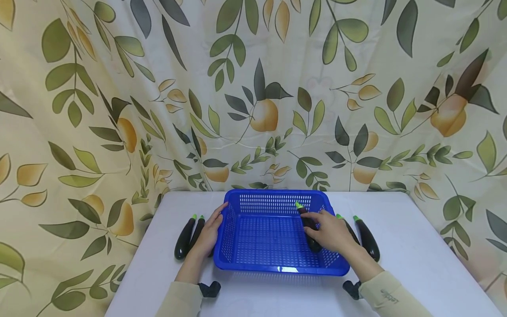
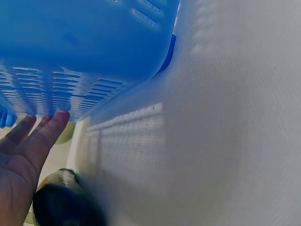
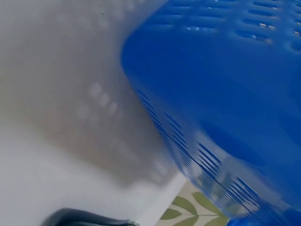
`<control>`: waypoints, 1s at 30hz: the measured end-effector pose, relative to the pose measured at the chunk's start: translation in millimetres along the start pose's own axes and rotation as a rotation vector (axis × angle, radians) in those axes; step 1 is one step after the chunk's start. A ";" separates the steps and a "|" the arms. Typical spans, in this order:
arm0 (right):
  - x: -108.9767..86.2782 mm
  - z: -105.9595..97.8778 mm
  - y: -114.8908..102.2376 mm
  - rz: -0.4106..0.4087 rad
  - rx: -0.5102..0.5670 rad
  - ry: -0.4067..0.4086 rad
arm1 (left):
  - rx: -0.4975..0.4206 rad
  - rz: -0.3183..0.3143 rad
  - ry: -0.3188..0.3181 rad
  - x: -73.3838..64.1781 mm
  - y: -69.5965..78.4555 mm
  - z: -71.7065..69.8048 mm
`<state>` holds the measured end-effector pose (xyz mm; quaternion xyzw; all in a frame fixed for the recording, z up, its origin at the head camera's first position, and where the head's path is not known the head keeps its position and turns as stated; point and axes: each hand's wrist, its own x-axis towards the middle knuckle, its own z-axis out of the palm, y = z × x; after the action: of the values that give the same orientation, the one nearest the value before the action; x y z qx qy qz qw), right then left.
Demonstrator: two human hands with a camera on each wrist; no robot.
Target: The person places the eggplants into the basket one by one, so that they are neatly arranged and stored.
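A blue plastic basket (image 1: pixel 263 270) with slotted walls stands in the middle of the table. My left hand (image 1: pixel 208 234) rests against the basket's left side; in the left wrist view its nearly straight fingers (image 2: pixel 44 136) touch the slotted wall. Over the right part of the basket, my right hand (image 1: pixel 328 229) grips a dark eggplant (image 1: pixel 314 245) with a green stem end, held inside the rim. Whether this eggplant touches the basket floor, I cannot tell. The right wrist view shows the basket's outer wall (image 3: pixel 188 89) but not the hand.
Left of the basket lie eggplants, one (image 1: pixel 184 240) fully visible and another (image 1: pixel 196 233) partly behind the left hand. Two more, one (image 1: pixel 350 229) partly hidden and one (image 1: pixel 368 240), lie to the right. A patterned curtain (image 1: pixel 253 145) hangs behind the white table (image 1: pixel 412 264).
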<state>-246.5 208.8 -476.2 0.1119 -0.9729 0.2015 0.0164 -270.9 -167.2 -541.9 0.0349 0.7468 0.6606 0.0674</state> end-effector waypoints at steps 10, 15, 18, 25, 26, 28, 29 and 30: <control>-0.9 9.5 -1.5 0.015 -0.062 0.008 | 0.000 -0.006 -0.004 2.3 1.1 0.3; 0.7 12.3 -0.9 0.019 -0.103 0.009 | 0.011 -0.006 -0.001 1.7 3.2 -0.1; 0.8 13.9 -0.7 0.023 -0.131 0.003 | 0.017 -0.007 0.002 1.2 3.7 -0.1; -0.9 16.7 -2.5 0.029 -0.208 -0.027 | 0.018 -0.003 0.002 1.7 2.4 -0.2; -1.2 17.0 -2.9 0.028 -0.216 -0.029 | 0.017 -0.004 0.004 1.6 2.2 -0.3; -2.1 17.7 -4.1 0.027 -0.231 -0.032 | 0.015 -0.004 0.003 1.1 2.0 -0.4; -2.6 18.2 -4.7 0.028 -0.238 -0.034 | 0.014 -0.003 0.004 0.7 1.7 -0.5; -2.9 18.7 -5.2 0.027 -0.245 -0.034 | 0.013 -0.002 0.004 0.7 1.0 -0.7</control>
<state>-242.3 197.3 -491.6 0.0995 -0.9918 0.0796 0.0108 -271.7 -167.6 -540.9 0.0332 0.7513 0.6558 0.0665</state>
